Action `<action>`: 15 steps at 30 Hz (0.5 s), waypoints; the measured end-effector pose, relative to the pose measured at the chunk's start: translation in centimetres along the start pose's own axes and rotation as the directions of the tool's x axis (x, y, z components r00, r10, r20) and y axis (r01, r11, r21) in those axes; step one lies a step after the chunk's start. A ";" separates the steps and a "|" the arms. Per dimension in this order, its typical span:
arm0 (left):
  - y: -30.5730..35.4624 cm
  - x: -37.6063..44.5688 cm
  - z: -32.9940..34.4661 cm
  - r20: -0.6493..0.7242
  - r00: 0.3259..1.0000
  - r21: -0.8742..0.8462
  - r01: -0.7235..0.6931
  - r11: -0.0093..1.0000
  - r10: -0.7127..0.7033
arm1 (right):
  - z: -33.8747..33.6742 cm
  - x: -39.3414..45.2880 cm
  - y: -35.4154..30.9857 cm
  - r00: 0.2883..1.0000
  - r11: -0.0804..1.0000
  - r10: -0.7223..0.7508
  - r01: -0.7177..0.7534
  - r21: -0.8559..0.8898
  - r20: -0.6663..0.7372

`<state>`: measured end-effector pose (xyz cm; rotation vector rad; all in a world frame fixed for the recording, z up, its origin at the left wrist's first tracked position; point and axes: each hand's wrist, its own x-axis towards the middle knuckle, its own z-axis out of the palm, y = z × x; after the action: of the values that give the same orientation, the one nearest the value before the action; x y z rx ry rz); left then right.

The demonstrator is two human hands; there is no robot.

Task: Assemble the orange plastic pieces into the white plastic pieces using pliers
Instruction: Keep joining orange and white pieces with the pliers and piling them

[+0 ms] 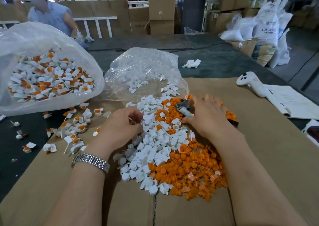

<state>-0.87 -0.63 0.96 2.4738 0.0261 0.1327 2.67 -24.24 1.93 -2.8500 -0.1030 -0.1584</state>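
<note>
A heap of loose white plastic pieces (153,149) lies on the cardboard sheet (269,156), with a heap of orange plastic pieces (193,170) beside it on the right. My left hand (120,123) sits at the left edge of the white heap, fingers curled, pinching a white piece (145,118). My right hand (207,115) lies over the far end of the orange heap and holds the pliers (185,105), whose metal jaws stick out to the left of my fingers.
A large clear bag (43,35) of assembled white-and-orange pieces stands at the left, with several assembled pieces (76,127) scattered below it. A smaller clear bag (143,70) of white pieces lies behind the heaps. A white controller (250,84) and papers (293,103) lie at right. Another person (50,16) works at far left.
</note>
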 end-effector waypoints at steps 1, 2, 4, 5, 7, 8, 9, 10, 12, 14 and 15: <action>0.0 0.0 0.0 0.020 1.000 -0.018 0.007 1.000 -0.007 | -0.2 0.0 -0.1 0.999 0.999 -0.042 0.042 0.008 -0.020; 0.0 0.0 0.0 0.031 0.999 -0.021 0.015 1.000 -0.015 | -0.3 0.0 -0.2 0.996 0.997 -0.078 0.078 -0.008 -0.036; -0.3 0.2 0.1 0.021 1.000 0.019 0.005 1.000 -0.005 | -0.4 -0.1 -0.4 0.992 0.989 -0.119 0.115 -0.090 -0.043; -0.3 0.2 0.3 0.007 1.000 0.044 -0.008 0.999 0.007 | -0.3 -0.2 -0.6 0.991 0.984 -0.128 0.123 -0.131 -0.031; -0.3 0.3 0.5 -0.029 0.999 0.077 -0.016 0.997 0.018 | 0.0 -0.4 -0.8 0.991 0.972 -0.137 0.133 -0.193 -0.005; -0.2 0.3 0.7 -0.047 0.999 0.093 -0.013 0.996 0.017 | 0.1 -0.4 -1.0 0.990 0.966 -0.142 0.138 -0.220 -0.003; -0.2 0.3 0.8 -0.060 0.998 0.114 -0.010 0.993 0.017 | 0.2 -0.4 -1.1 0.989 0.960 -0.149 0.143 -0.242 -0.006; -0.2 0.3 0.9 -0.070 0.997 0.138 -0.012 0.990 0.022 | 0.3 -0.4 -1.1 0.988 0.956 -0.155 0.146 -0.255 -0.013; -0.2 0.4 0.9 -0.087 0.995 0.168 -0.025 0.985 0.040 | 0.2 -0.4 -1.0 0.987 0.956 -0.156 0.139 -0.257 -0.046; -0.3 0.5 0.7 -0.113 0.993 0.163 -0.025 0.986 0.044 | 0.0 -0.4 -0.9 0.984 0.961 -0.149 0.121 -0.247 -0.100; -0.4 0.5 0.7 -0.118 0.992 0.163 -0.022 0.986 0.042 | -0.1 -0.3 -0.9 0.981 0.963 -0.149 0.115 -0.243 -0.126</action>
<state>-0.33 -0.73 0.23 2.6251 0.0510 0.3061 2.28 -23.42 2.20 -3.0546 -0.2614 -0.4291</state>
